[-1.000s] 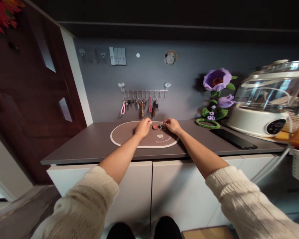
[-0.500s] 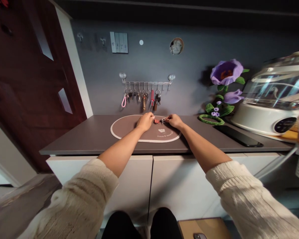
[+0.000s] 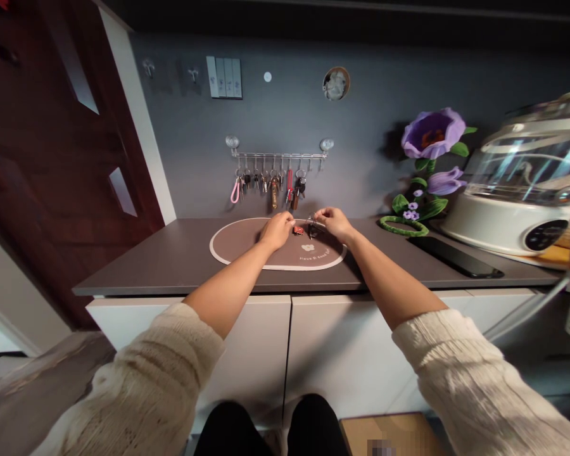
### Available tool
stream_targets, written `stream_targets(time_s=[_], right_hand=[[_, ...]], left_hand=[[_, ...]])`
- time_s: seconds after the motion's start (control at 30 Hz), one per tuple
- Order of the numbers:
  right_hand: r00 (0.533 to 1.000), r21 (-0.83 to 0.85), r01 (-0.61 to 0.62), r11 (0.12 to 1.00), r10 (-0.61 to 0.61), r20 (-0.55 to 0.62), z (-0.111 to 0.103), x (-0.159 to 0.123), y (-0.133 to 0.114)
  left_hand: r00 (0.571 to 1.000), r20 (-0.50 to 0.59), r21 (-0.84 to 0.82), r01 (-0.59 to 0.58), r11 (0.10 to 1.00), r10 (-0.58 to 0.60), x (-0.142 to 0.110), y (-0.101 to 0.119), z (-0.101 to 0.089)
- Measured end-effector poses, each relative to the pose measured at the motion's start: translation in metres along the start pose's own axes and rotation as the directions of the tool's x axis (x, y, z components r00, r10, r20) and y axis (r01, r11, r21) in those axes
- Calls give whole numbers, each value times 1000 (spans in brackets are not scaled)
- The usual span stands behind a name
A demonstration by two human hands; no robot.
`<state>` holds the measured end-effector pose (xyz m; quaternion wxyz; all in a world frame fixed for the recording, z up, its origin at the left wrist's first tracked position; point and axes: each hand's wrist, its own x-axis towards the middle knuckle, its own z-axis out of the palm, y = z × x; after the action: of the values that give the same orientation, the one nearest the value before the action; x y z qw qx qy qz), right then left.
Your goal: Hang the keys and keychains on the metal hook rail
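Note:
My right hand [image 3: 335, 223] pinches a ring of keys [image 3: 311, 228] that hangs down from the fingertips, just above the brown oval mat [image 3: 237, 244]. My left hand [image 3: 278, 229] is low over the mat with its fingers curled together. Whether something is between those fingers I cannot make out. Beside its fingertips a small red object [image 3: 299, 230] lies on the mat, too small to tell its kind. On the wall behind, a clear hook rail [image 3: 280, 156] carries several sets of keys, among them one with a pink strap [image 3: 235, 190] and one with a brown tag [image 3: 274, 194].
A black phone [image 3: 456, 256] lies on the grey countertop [image 3: 137, 259] at the right. Behind it stand a purple fabric flower [image 3: 434, 134] with a green ring base and a white appliance [image 3: 494, 221] with a clear cover. A dark red door [image 3: 38, 158] is at the left.
My right hand has risen slightly, and the keys it pinches now hang upright from the ring. My left hand and the red object have stayed in place.

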<state>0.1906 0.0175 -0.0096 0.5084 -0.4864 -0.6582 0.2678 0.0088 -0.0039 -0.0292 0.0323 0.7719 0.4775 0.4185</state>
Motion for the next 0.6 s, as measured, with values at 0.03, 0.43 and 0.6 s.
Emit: stream_targets(time_s=[0.03,0.43,0.6], right_hand=[[1000,11,13,1000,-13,-11,0,1,0],[989,123,140,982,-133,-58,-3,8,4],[989,123,141,982,-133,-67,-5,2,-6]], left_hand=[[1000,1,-6,3,1000,-3,0,0,0],[1000,-11,-4,-12,1000,12,0,2,-1],[1000,-8,-13,-15,1000,14,0,3,-1]])
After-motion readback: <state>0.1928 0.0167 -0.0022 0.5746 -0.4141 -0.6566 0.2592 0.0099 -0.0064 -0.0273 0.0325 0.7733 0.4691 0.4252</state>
